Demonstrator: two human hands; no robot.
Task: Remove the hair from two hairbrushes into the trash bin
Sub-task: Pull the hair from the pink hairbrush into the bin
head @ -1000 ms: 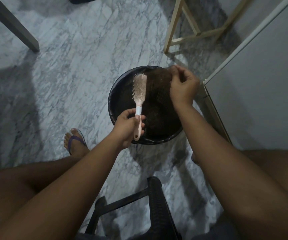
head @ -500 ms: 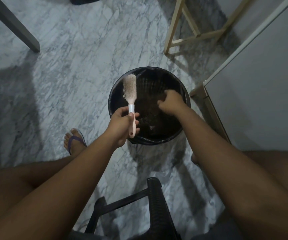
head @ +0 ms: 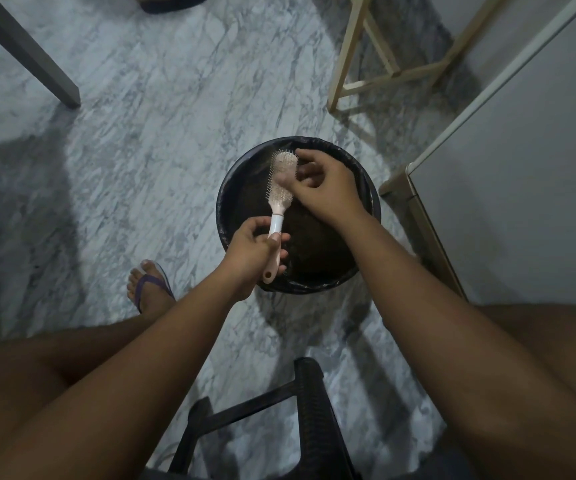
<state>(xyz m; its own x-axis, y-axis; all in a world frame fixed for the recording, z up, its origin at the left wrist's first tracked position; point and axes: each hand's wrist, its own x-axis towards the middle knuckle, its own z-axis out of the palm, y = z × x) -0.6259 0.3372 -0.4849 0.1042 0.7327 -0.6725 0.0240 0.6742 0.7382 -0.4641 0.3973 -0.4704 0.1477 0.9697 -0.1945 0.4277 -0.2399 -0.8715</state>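
A pale pink hairbrush (head: 280,187) with a white neck is held upright over the round black trash bin (head: 231,188), bristles facing up and to the right. My left hand (head: 257,249) grips its handle at the bin's near rim. My right hand (head: 319,183) rests against the brush head, thumb and fingertips touching the bristles; whether hair is pinched between them is too small to tell. Dark clumps lie inside the bin, which has a black liner. Only one brush is in view.
The marble floor (head: 141,133) surrounds the bin. A white cabinet (head: 508,188) stands close on the right. Pale wooden frame legs (head: 343,53) stand behind the bin, a grey table leg (head: 27,53) at far left. A black stool (head: 311,417) is between my knees; my sandalled foot (head: 149,289) is left of the bin.
My right hand dipped down into the bin, then rose and came back to the brush head. My left hand tilted the brush slightly and kept its grip on the handle.
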